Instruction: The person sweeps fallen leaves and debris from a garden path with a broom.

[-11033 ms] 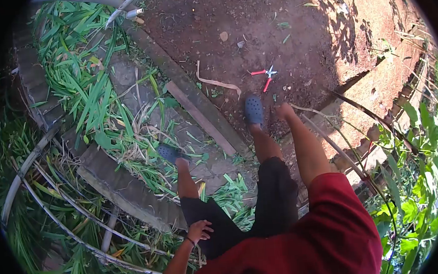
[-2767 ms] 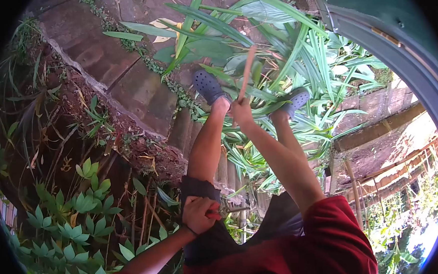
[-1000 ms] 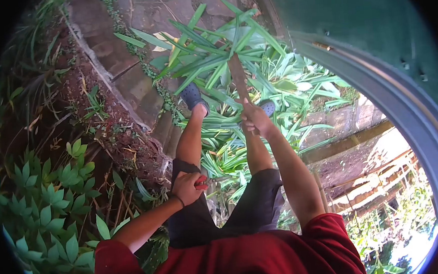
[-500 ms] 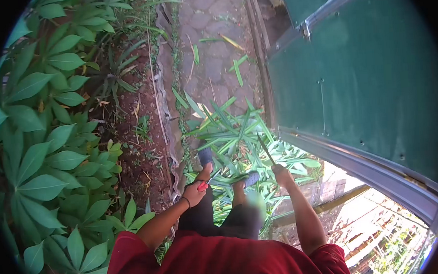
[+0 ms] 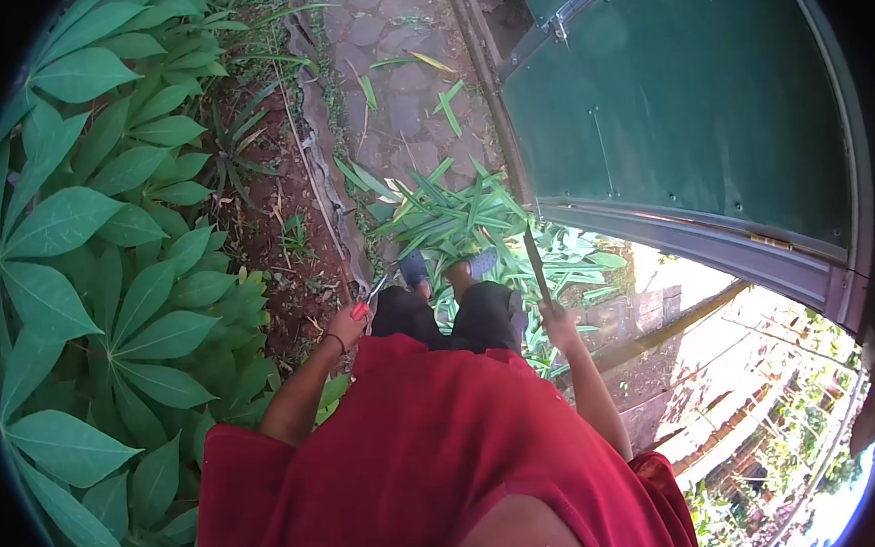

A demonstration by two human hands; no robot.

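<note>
My left hand (image 5: pixel 343 324), with a dark band at the wrist, is closed round a red-handled tool (image 5: pixel 360 310) beside my left thigh. A thin metallic part of it points forward; I cannot tell what kind of tool it is. In my right hand (image 5: pixel 559 326) is a machete (image 5: pixel 537 265), its long dark blade pointing forward and overlapping the cut leaves in this view. A heap of long green strap leaves (image 5: pixel 464 212) lies on the path around my feet. My dark blue clogs (image 5: pixel 482 263) stand at the near edge of the heap.
A stone path (image 5: pixel 386 86) runs ahead, with a few loose leaf pieces on it. Broad-leaved plants (image 5: pixel 64 221) and a soil bed (image 5: pixel 279 213) line the left. On the right stands a green panel wall (image 5: pixel 688 108) with a metal-edged base; a sunlit slope lies behind it.
My left hand with the red-handled tool has moved left, away from in front of my leg. The machete points more steeply forward. My feet are closer together, and the view has shifted.
</note>
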